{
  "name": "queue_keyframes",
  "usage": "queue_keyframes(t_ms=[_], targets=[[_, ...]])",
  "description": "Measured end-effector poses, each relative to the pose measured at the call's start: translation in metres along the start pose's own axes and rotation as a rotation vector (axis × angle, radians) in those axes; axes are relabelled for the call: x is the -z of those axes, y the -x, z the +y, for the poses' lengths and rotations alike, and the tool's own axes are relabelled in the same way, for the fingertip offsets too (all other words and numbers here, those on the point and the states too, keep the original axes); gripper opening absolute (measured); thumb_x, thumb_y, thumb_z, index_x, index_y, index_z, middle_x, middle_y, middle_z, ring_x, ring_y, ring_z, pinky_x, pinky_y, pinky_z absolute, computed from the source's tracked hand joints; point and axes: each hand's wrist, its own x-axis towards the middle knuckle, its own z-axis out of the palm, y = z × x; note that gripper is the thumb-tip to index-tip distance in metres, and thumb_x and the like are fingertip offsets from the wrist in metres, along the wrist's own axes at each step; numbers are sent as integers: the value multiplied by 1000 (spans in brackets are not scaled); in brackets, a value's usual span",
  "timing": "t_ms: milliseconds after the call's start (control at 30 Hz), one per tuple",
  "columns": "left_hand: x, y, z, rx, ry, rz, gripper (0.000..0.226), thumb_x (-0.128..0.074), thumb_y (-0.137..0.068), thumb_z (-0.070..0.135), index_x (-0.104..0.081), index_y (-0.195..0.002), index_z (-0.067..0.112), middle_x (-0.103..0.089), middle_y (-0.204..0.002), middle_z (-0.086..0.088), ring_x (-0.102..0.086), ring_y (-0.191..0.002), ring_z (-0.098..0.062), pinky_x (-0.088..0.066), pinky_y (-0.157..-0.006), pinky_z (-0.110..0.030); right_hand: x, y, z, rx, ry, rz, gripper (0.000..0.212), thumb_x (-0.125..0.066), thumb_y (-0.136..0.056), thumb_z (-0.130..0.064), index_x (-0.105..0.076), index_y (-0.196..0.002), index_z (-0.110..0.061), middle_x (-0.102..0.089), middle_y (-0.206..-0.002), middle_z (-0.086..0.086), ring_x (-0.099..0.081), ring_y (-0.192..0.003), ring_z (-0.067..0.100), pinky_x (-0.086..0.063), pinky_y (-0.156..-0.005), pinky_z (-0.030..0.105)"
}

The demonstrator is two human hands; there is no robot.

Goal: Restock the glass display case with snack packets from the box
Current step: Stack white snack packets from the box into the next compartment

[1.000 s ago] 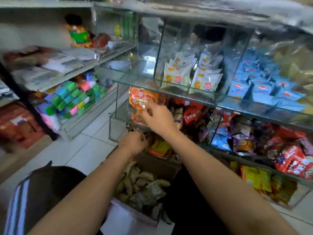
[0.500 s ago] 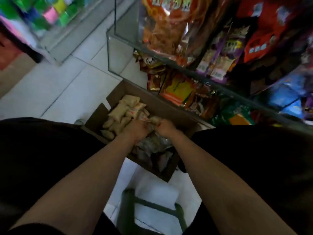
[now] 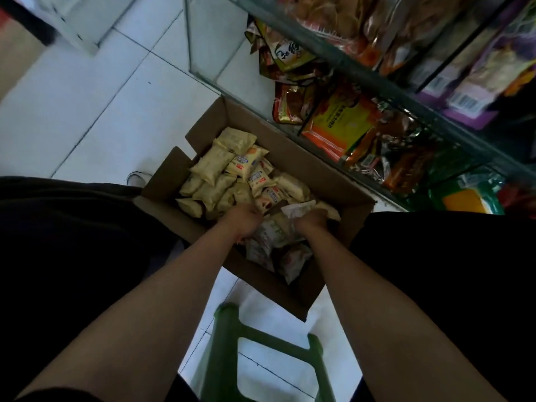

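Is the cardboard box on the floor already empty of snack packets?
No, the cardboard box holds many pale yellow snack packets, and both hands reach in among them.

Snack packets (image 3: 229, 175) lie in the cardboard box (image 3: 304, 166) on the floor, the glass display case (image 3: 406, 111) just behind it.

I am seeing print on the yellow packet (image 3: 338, 123) and the snack packets (image 3: 246, 165), plus barcodes on a purple packet (image 3: 464, 103), but I am reading none of it.
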Motion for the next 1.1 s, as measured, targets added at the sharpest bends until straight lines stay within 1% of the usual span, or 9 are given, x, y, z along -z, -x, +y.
queue_keyframes(t_ms=[200, 267, 367, 467, 567, 667, 800, 967, 1100], targets=[[-1, -5, -6, 46, 103, 6, 23, -49, -97, 23, -62, -88, 6, -63, -95, -18, -62, -87, -30, -50, -75, -36, 5, 4, -2, -23, 12, -150, 79, -53, -96, -42, -9, -153, -9, -15, -158, 15, -24, -142, 34, -32, -112, 39], [0, -5, -5, 66, 196, -2, 21, -50, -97, 20, -62, -88, 5, -64, -95, -19, -63, -87, -32, -52, -78, -38, 2, 6, -1, -30, -166, -188, 97, -67, -85, -48, -9, -154, -13, -14, -159, 12, -26, -142, 33, -37, -109, 39], [1, -7, -6, 89, 341, 3, 25, -54, -95, 30, -63, -94, 7, -64, -101, -21, -63, -98, -36, -52, -79, -38, -10, -19, 5, 17, -401, -262, 113, -75, -52, -68, -36, -147, -22, -38, -150, 9, -47, -127, 32, -45, -102, 46], [5, -3, -4, 135, 607, -37, 42, -66, -87, 47, -64, -114, 16, -69, -104, -5, -67, -96, -28, -53, -72, -32, -3, 16, -8, 103, -579, -461, 60, -65, -72, -50, -62, -124, -20, -67, -119, 9, -64, -106, 29, -52, -93, 44], [9, -2, -7, 61, 644, -38, 39, -71, -87, 38, -67, -116, 12, -72, -104, -6, -69, -89, -22, -56, -74, -31, 3, 40, -20, 141, -675, -511, 27, -44, -92, -21, -64, -109, -15, -70, -98, 8, -66, -92, 25, -53, -79, 37], [15, -7, -11, -15, 558, 201, 37, -75, -84, 29, -68, -108, 2, -70, -105, -10, -66, -94, -24, -56, -85, -39, -2, 40, -27, 48, -680, -356, 20, -40, -94, -17, -58, -101, -10, -61, -102, 13, -60, -94, 27, -52, -83, 38], [18, -6, -14, 3, 425, 363, 41, -74, -85, 30, -61, -114, 4, -63, -110, -10, -59, -104, -26, -50, -87, -35, -12, 40, -23, -181, -562, -310, 52, -38, -101, -44, -28, -146, -21, -34, -144, 10, -38, -129, 35, -40, -105, 43], [18, -7, -16, 12, 452, 359, 47, -73, -87, 28, -57, -124, 2, -61, -125, -15, -58, -115, -32, -50, -95, -42, -30, 32, -19, -290, -705, -419, 22, -48, -97, -21, -49, -116, -9, -47, -130, 17, -50, -114, 33, -48, -94, 45], [18, -10, -19, 10, 480, 355, 49, -73, -87, 26, -56, -126, 1, -60, -127, -15, -57, -117, -32, -50, -95, -41, -31, 29, -18, -262, -801, -403, 15, -51, -96, -20, -50, -105, -9, -52, -93, 13, -53, -78, 25, -49, -62, 31]])
